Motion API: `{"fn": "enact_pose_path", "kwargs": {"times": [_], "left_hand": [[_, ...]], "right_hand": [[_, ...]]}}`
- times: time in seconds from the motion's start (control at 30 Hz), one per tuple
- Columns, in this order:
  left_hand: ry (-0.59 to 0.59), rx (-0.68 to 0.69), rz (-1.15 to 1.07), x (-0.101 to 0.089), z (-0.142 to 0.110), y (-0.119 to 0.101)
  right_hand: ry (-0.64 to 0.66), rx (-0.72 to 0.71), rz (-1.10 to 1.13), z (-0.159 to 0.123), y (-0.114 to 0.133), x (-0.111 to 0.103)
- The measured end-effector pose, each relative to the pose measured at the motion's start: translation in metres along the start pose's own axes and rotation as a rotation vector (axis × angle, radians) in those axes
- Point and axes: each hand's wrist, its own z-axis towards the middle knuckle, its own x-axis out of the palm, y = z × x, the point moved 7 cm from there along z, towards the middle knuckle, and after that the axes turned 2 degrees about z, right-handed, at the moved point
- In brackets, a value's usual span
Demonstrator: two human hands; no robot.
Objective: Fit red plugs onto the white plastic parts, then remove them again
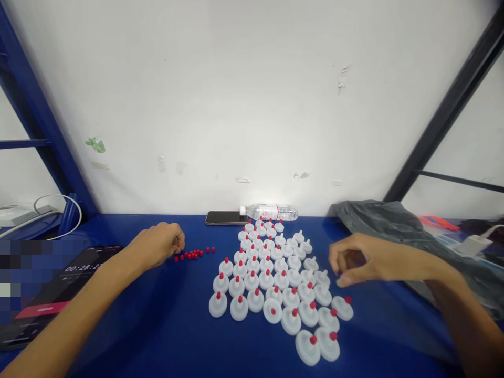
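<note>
Several white round caps with nozzles (275, 273) stand in rows on the blue table (157, 325); most carry a small red tip, a few at the back right have none. A short line of loose red tips (192, 254) lies left of them. My left hand (157, 244) rests curled at the left end of that line, fingertips pinched together at the tips; what it holds, if anything, is hidden. My right hand (362, 260) hovers just right of the caps with fingers curled loosely and nothing visible in them.
A dark phone (226, 217) and a lying clear water bottle (271, 212) sit at the back by the white wall. A grey plastic bag (394, 226) lies at the right. A phone showing a timer (59, 283) is at the left. Blue frame posts stand on both sides.
</note>
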Motion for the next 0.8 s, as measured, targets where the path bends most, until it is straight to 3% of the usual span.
{"fn": "enact_pose_path", "kwargs": {"times": [0.1, 0.17, 0.43, 0.57, 0.67, 0.8], "left_hand": [[0.023, -0.002, -0.008, -0.001, -0.002, -0.002], [0.038, 0.000, -0.016, -0.001, -0.002, -0.004], [0.065, -0.005, -0.028, 0.002, -0.001, -0.004], [0.055, -0.009, -0.026, 0.001, -0.001, -0.003], [0.013, -0.018, -0.010, -0.006, -0.002, -0.003], [-0.110, -0.028, 0.029, -0.022, -0.004, -0.012]], "right_hand": [[0.190, 0.079, 0.126, -0.007, -0.011, 0.010], [0.249, 0.079, 0.138, -0.007, -0.013, 0.016], [0.273, 0.040, 0.133, 0.015, -0.024, 0.033], [0.297, -0.025, 0.117, 0.014, -0.016, 0.035], [0.237, -0.089, 0.086, 0.008, -0.004, 0.023], [-0.004, -0.191, 0.059, 0.001, 0.011, -0.002]]}}
